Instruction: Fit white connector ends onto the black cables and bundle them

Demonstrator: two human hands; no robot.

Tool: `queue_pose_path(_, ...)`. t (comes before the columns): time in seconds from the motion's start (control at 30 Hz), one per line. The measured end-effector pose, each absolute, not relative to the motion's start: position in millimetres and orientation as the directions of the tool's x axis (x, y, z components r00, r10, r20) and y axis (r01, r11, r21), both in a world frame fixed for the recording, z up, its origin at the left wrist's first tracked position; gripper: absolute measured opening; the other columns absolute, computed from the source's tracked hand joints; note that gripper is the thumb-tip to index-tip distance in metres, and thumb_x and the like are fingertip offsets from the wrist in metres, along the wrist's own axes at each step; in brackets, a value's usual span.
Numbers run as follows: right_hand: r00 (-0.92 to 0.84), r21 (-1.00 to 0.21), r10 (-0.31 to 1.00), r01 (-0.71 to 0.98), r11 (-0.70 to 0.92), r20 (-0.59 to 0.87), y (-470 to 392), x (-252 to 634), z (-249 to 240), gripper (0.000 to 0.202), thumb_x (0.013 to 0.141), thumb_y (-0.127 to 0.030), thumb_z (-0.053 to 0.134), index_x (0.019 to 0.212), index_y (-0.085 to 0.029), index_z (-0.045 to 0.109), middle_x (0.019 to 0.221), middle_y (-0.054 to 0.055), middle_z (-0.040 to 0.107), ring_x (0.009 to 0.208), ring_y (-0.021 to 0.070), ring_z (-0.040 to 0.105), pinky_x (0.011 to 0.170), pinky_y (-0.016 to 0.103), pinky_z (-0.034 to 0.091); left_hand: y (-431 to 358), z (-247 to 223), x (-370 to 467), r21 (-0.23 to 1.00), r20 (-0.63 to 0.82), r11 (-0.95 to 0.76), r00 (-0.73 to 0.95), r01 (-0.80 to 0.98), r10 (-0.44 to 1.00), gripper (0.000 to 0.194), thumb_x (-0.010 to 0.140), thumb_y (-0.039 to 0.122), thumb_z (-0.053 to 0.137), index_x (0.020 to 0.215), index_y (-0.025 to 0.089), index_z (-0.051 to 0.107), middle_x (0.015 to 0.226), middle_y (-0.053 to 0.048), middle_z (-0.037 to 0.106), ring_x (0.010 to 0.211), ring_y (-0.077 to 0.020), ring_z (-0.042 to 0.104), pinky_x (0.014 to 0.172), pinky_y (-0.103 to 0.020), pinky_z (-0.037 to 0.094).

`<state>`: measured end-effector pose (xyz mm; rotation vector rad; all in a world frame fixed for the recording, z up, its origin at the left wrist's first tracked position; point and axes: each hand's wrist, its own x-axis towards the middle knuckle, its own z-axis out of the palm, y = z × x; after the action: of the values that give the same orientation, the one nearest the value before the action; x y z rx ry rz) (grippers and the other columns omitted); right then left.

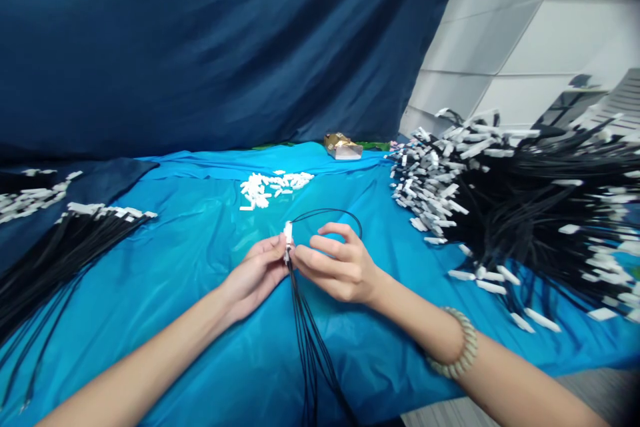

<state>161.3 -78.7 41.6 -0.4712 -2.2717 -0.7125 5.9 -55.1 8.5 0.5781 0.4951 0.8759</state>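
Near the middle, my left hand (257, 273) pinches a white connector piece (289, 232) held upright. Several thin black cables (306, 340) hang from below it toward the front edge. One black cable loops from the top of the white piece over to the right, behind my right hand (337, 263). The thumb and index finger of my right hand come together at the lower end of the white piece, touching or nearly touching the cables; its other fingers are curled. What those fingertips grip is too small to make out.
Loose white pieces (263, 188) lie behind my hands. A big heap of black cables with white ends (520, 193) covers the right side. Another cable bundle (65, 247) spreads at the left. An open small box (345, 147) stands at the back by the dark blue curtain (200, 47).
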Motion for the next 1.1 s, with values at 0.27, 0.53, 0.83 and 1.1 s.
queue_pose_path(0.27,-0.43,-0.131,0.465,0.609,0.782,0.774,-81,151,43,0.008,0.071,-0.014,0.056,0.079,-0.017,0.056,0.085,0.003,0.06,0.083,0.0162,0.05,0.077,0.035,0.041,-56,10,7,0.643,-0.149,0.516,0.57,-0.565,0.808,0.006,0.065,0.013,0.063,0.07,0.01,0.06,0.065,-0.002,0.056,0.061,-0.0073,0.051,0.063,-0.019,0.044)
queue_pose_path(0.53,-0.095,-0.865,0.862,0.004,0.501,0.499,-85,145,57,0.005,0.078,-0.017,0.052,0.082,-0.015,0.055,0.085,0.005,0.06,0.085,0.0159,0.057,0.081,0.036,0.045,-55,13,5,0.649,-0.153,0.522,0.578,-0.553,0.801,0.005,0.071,0.014,0.058,0.069,0.01,0.058,0.063,0.0,0.051,0.062,-0.0078,0.049,0.081,-0.035,0.044)
queue_pose_path(0.83,0.335,-0.842,0.802,-0.045,0.538,0.495,-75,185,92,0.022,0.08,-0.02,0.05,0.1,-0.022,0.06,0.075,-0.001,0.05,0.043,0.0011,0.035,0.037,0.017,0.027,-57,7,8,0.737,-0.188,0.481,0.54,-0.475,0.821,0.008,0.074,0.015,0.055,0.068,0.01,0.057,0.066,-0.001,0.052,0.062,-0.0076,0.05,0.088,-0.039,0.041)
queue_pose_path(1.1,-0.234,-0.323,0.585,0.649,0.689,0.777,-87,172,76,0.011,0.073,-0.012,0.058,0.08,-0.016,0.065,0.068,0.001,0.056,0.061,0.0086,0.048,0.055,0.024,0.039,-58,9,7,0.818,-0.154,0.376,0.463,-0.436,0.873,0.013,0.07,0.024,0.06,0.069,0.012,0.056,0.067,-0.001,0.054,0.069,-0.0119,0.055,0.08,-0.031,0.042)
